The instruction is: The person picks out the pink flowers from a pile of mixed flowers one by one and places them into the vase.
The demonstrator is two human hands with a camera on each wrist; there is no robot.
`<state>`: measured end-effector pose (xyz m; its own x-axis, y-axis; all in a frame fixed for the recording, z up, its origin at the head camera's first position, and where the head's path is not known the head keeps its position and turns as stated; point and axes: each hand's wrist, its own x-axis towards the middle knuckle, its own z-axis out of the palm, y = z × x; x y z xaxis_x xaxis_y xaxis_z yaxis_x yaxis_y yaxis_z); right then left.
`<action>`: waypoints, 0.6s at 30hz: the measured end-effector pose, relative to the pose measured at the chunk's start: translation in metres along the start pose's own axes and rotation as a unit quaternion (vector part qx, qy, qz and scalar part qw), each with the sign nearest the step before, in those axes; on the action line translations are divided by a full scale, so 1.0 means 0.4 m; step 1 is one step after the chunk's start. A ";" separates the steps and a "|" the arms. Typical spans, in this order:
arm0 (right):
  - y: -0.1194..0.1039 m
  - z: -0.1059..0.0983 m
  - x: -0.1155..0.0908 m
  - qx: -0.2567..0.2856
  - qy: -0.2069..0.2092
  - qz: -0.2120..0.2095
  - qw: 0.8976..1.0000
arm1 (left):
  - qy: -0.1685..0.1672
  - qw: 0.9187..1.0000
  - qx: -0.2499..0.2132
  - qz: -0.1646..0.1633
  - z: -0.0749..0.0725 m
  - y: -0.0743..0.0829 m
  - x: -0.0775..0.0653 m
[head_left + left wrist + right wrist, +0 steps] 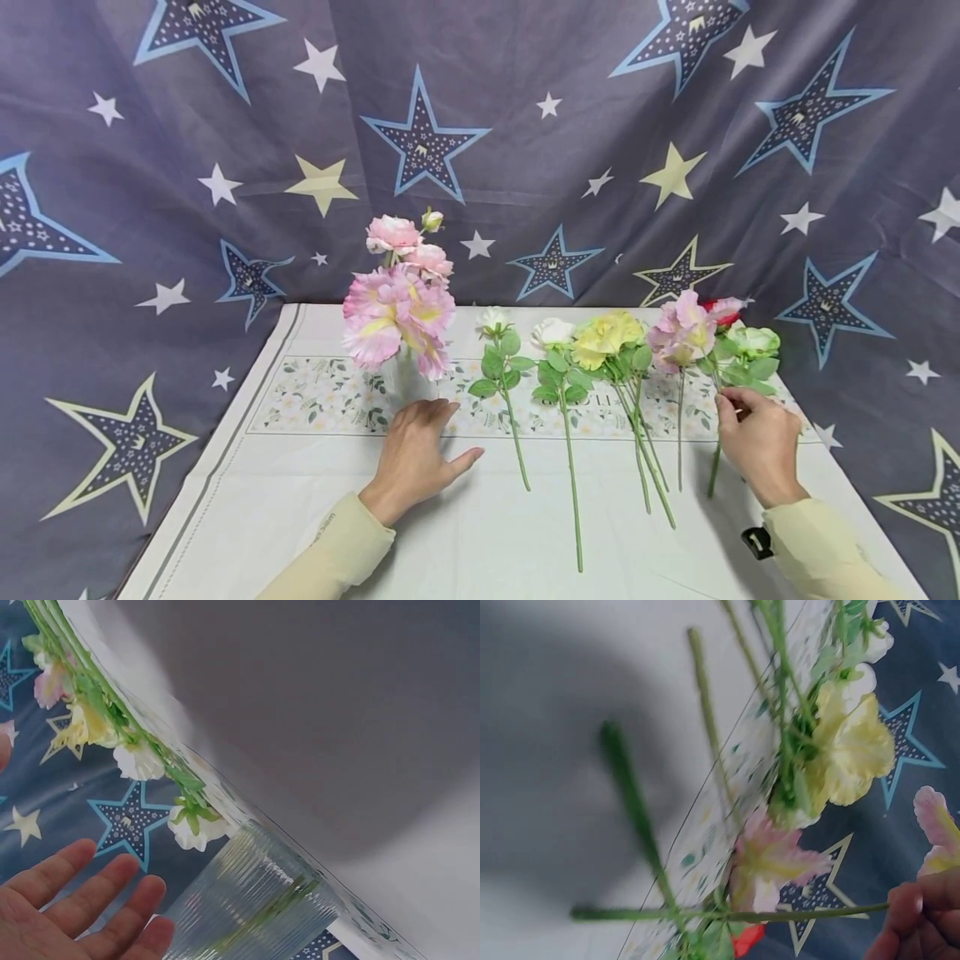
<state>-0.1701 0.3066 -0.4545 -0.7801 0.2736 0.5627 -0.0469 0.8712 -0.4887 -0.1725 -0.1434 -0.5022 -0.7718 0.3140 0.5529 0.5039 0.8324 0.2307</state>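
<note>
My right hand (759, 442) pinches the thin green stem (817, 911) of an artificial flower between thumb and fingers. Pink petals (936, 825) show just beyond those fingers in the right wrist view. On the left, a clear ribbed vase (255, 900) stands with green stems inside, topped by large pink-and-yellow blooms (397, 321) and smaller pale pink ones (393, 234). My left hand (417, 452) is in front of the vase, fingers extended and thumb spread, holding nothing. In the left wrist view its fingers (112, 900) appear beside the vase wall.
White roses (553, 332), yellow flowers (609, 335), a pink-purple flower (682, 333), a red flower (724, 311) and a pale green rose (752, 340) lie along the table. Their stems point toward me. A star-patterned curtain (495, 100) hangs behind the white-covered table (487, 533).
</note>
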 end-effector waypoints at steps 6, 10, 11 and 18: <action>-0.046 0.025 -0.013 0.031 0.011 0.000 0.999 | 0.013 1.000 -0.004 0.015 0.001 0.002 0.007; -0.077 0.045 -0.023 0.052 0.022 -0.009 0.998 | 0.020 1.000 -0.005 0.021 0.000 0.006 0.012; -0.085 0.049 -0.026 0.059 0.025 -0.013 0.998 | 0.022 1.000 -0.006 0.022 0.000 0.006 0.013; -0.132 0.076 -0.043 0.109 0.033 -0.034 0.993 | 0.016 1.000 -0.003 0.013 -0.002 0.012 0.023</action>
<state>-0.1732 0.2436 -0.4585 -0.7280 0.2489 0.6388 -0.2385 0.7815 -0.5764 -0.1769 -0.1368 -0.4955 -0.7465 0.3203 0.5833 0.5252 0.8218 0.2209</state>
